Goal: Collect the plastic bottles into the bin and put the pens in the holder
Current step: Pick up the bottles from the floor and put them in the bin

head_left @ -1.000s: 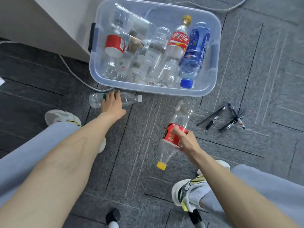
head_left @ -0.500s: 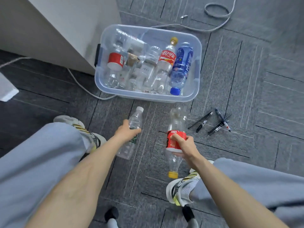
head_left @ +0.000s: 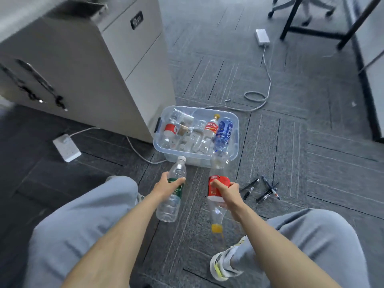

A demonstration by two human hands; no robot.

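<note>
the left hand (head_left: 166, 187) is gripping a clear water bottle (head_left: 172, 192) around its green label, white cap pointing toward the far side. the right hand (head_left: 225, 192) is wrapping around the red label of a soda bottle (head_left: 217, 192), which is hanging upside down with its yellow cap nearest the person. both bottles are being held above the grey carpet (head_left: 291, 142), just on the near side of the clear plastic bin (head_left: 235, 142). the bin is sitting on the floor beside a white cabinet (head_left: 93, 69) and is holding several bottles, among them a blue one (head_left: 223, 132) at its right. a few pens (head_left: 262, 190) are lying scattered on the carpet to the right of the right hand. a white power strip (head_left: 66, 147) is lying at the left, with a cable (head_left: 257, 98) looping on the far side of the bin.
</note>
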